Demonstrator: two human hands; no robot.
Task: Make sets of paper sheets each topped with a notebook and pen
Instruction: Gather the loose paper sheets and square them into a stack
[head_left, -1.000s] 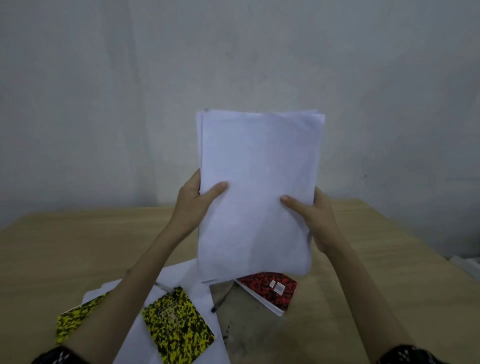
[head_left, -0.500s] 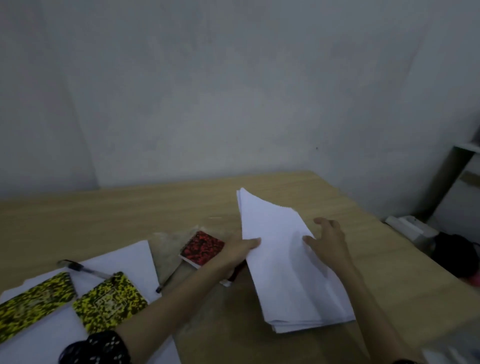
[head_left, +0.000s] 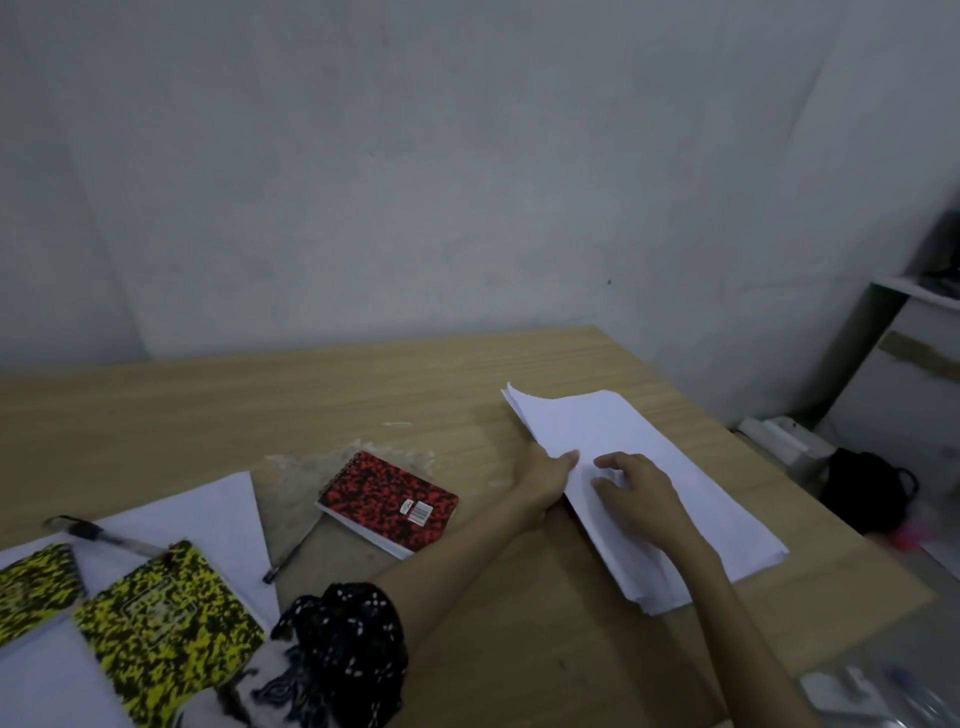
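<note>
A stack of white paper sheets (head_left: 691, 483) lies flat on the right side of the wooden table (head_left: 363, 395). My left hand (head_left: 543, 475) holds the stack's left edge, thumb on top. My right hand (head_left: 636, 491) rests flat on the sheets, fingers spread. A red speckled spiral notebook (head_left: 387, 499) lies left of the stack. A pen (head_left: 288, 558) lies beside it. More white sheets (head_left: 208, 514) at the left carry two yellow speckled notebooks (head_left: 166, 631) (head_left: 34, 590) and another pen (head_left: 111, 538).
The table's right edge runs close beside the paper stack. Beyond it stand a white cabinet (head_left: 904, 384), a black bag (head_left: 867, 488) on the floor and a white power strip (head_left: 784, 439). A grey wall rises behind the table.
The paper stack went from upright in both hands to lying flat on the table's right side. My view turned right. My hands now press on the laid stack.
</note>
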